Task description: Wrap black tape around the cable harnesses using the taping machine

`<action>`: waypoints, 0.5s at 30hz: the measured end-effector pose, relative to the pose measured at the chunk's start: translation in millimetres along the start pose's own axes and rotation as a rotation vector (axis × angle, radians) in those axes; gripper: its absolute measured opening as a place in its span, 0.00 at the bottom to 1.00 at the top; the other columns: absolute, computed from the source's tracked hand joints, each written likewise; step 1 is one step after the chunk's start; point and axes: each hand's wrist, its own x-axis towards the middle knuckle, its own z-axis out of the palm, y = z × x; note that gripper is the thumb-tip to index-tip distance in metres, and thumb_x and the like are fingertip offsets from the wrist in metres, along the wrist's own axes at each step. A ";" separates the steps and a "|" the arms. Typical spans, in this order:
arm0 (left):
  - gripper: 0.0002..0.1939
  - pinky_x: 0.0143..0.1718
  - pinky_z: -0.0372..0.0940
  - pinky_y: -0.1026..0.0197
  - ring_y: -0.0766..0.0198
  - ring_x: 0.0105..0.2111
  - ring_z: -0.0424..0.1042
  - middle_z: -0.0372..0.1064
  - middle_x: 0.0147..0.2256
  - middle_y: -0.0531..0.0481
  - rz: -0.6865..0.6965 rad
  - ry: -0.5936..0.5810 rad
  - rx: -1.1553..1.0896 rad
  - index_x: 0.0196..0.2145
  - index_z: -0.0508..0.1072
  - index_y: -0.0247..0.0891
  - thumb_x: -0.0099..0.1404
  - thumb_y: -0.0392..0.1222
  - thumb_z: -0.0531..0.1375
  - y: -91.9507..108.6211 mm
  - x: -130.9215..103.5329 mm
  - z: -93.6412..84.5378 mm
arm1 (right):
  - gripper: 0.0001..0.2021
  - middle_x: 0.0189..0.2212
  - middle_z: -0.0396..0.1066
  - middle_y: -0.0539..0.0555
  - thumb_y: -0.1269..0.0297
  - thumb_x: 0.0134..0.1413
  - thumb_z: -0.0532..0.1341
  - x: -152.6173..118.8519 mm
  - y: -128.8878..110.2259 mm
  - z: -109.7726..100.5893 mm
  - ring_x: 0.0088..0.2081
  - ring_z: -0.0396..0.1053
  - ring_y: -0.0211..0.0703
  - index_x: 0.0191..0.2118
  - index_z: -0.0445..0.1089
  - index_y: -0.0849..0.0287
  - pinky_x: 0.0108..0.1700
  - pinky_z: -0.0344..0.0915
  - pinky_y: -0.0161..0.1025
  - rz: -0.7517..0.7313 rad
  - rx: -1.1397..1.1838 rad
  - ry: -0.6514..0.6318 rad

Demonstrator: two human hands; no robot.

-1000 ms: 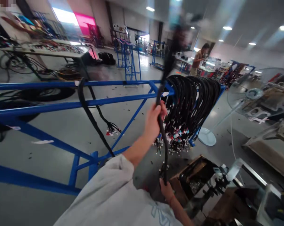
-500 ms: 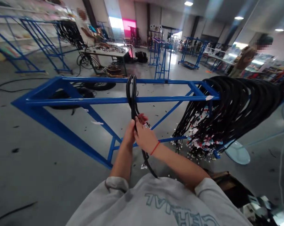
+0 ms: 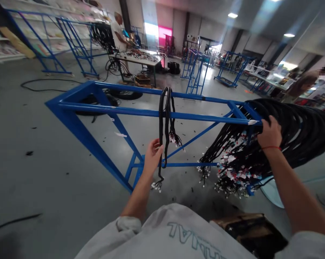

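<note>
A black wire harness (image 3: 166,133) hangs folded over both rails of the blue rack (image 3: 135,111), with small white connectors at its lower ends. Beside its left strand is my left hand (image 3: 152,154), its fingers loosely bent and apart, with the thumb at the cable. My right hand (image 3: 270,136) reaches to the front rail's right part, at the near edge of a thick bunch of black wire harnesses (image 3: 294,126). Its fingers are spread over the rail and the cables; their tips are partly hidden. White, red and blue connectors (image 3: 236,169) dangle below this bunch.
An open cardboard box (image 3: 248,226) stands on the floor at lower right, near a pale round disc (image 3: 273,192). Black cable coils (image 3: 124,94) lie behind the rack. Farther back are a worktable (image 3: 141,59), more blue racks (image 3: 196,70), and people.
Both hands were together on the hanging harness. My right hand has left it and moved right to the bunch. The harness strands now hang apart, and the view has shifted right.
</note>
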 end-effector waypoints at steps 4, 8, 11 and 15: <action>0.19 0.41 0.67 0.60 0.61 0.40 0.72 0.71 0.44 0.47 -0.011 0.168 -0.054 0.44 0.69 0.41 0.58 0.51 0.64 6.3 -9.1 -33.5 | 0.23 0.54 0.59 0.72 0.63 0.58 0.57 8.7 15.7 -7.4 0.59 0.58 0.71 0.58 0.63 0.62 0.56 0.55 0.68 0.213 0.137 0.049; 0.12 0.38 0.64 0.64 0.67 0.36 0.69 0.69 0.41 0.51 0.041 0.281 -0.174 0.43 0.69 0.42 0.63 0.45 0.62 30.6 -13.2 -38.7 | 0.15 0.32 0.67 0.63 0.49 0.55 0.60 17.6 -3.7 -12.4 0.46 0.69 0.69 0.39 0.71 0.57 0.49 0.59 0.71 0.229 0.349 -0.020; 0.09 0.37 0.64 0.65 0.68 0.33 0.67 0.68 0.38 0.53 0.100 0.288 -0.226 0.41 0.69 0.42 0.63 0.45 0.61 45.8 -22.6 -14.9 | 0.18 0.21 0.64 0.55 0.46 0.55 0.58 -1.4 -79.8 -28.4 0.32 0.71 0.55 0.27 0.68 0.56 0.41 0.66 0.59 -0.089 0.497 -0.206; 0.10 0.34 0.64 0.65 0.68 0.30 0.66 0.68 0.34 0.52 0.086 0.073 -0.301 0.38 0.70 0.41 0.63 0.49 0.61 57.0 -39.3 30.1 | 0.18 0.22 0.66 0.49 0.47 0.56 0.60 -40.6 -185.1 -26.4 0.25 0.66 0.40 0.40 0.71 0.58 0.32 0.66 0.40 -0.319 0.988 -0.410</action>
